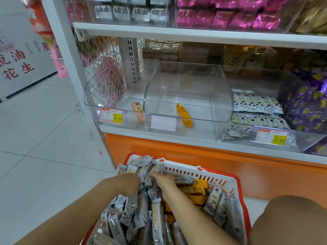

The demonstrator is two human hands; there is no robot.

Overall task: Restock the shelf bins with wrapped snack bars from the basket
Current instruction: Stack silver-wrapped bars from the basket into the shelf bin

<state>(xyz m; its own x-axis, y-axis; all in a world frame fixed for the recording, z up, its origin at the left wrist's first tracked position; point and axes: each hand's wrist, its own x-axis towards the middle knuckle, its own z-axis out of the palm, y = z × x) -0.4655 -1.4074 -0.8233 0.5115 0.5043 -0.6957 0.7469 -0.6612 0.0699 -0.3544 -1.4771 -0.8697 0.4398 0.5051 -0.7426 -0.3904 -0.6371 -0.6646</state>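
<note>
1. Bottom centre: both hands, left hand (pixel 130 183) and right hand (pixel 163 179), buried among grey-wrapped bars (pixel 141 209) in basket (pixel 198 171); closure and hold impossible to tell.
2. Overfull scoop risks spilling bars onto floor (pixel 44 156).
3. Mid-frame: near-empty clear bin (pixel 187 91); easy to mix grey with lone orange bar (pixel 184 114).

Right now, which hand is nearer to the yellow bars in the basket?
Right. The right hand is beside the yellow bars; the left hand is farther left, among grey bars.

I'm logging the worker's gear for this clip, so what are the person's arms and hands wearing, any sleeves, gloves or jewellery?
Nothing visible: the left hand and right hand are bare, without gloves. Both forearms are uncovered up to the frame edge, with no sleeves, watch or bracelet. The fingers are too buried among the wrappers to check for rings.
</note>
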